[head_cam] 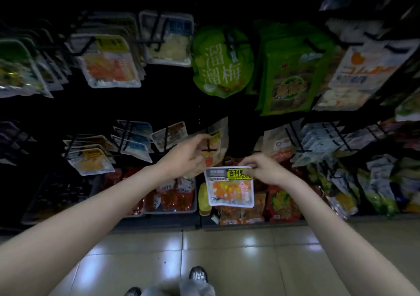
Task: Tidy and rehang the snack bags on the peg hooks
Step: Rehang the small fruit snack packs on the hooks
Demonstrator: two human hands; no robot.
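A clear snack bag (pixel 229 186) is pinched at its top by the right hand (pixel 263 170); the hanging bag (pixel 216 141) on the peg hook (pixel 209 149) is gripped by the left hand (pixel 186 157).

There is one camera only, worn on the person's head, wide-angled and bending everything at the edges. It faces forward and tilts steeply down at a dark rack of black wire peg hooks (pixel 208 146) hung with plastic snack bags. It stands close to that rack, at bare-forearm reach, both arms running in from the bottom corners. Below the rack, nearer the wearer, the view takes in the glossy beige tiled floor (pixel 229 252) and the tips of grey shoes (pixel 198 274).
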